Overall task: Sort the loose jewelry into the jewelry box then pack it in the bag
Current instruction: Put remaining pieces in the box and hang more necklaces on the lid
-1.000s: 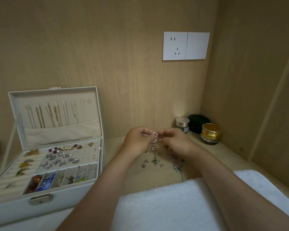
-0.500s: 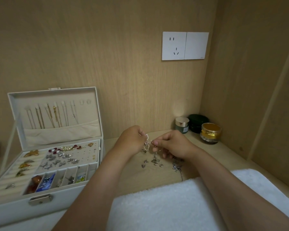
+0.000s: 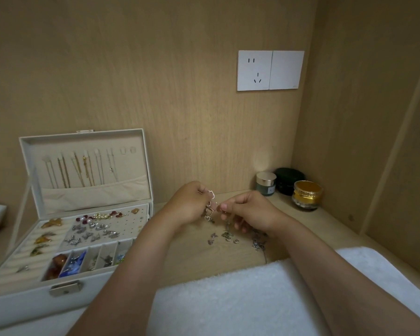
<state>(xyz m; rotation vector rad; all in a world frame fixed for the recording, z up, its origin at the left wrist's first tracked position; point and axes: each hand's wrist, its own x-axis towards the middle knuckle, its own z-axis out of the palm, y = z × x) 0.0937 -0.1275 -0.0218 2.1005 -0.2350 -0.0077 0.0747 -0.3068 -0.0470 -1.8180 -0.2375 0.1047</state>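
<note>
**Over the pale wooden counter (image 3: 192,260): two pinches**

The left hand (image 3: 187,207) is pinching a thin silver heart-link dangle (image 3: 209,210), right of the open white jewelry box (image 3: 22,304); the right hand (image 3: 250,212) is pinching mid-chain. Likely light, limp, snag-prone: the top loop is looking safest.

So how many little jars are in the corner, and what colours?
Silver-lidded jar: 1
Dark jar: 1
Gold jar: 1
Total: 3
</note>
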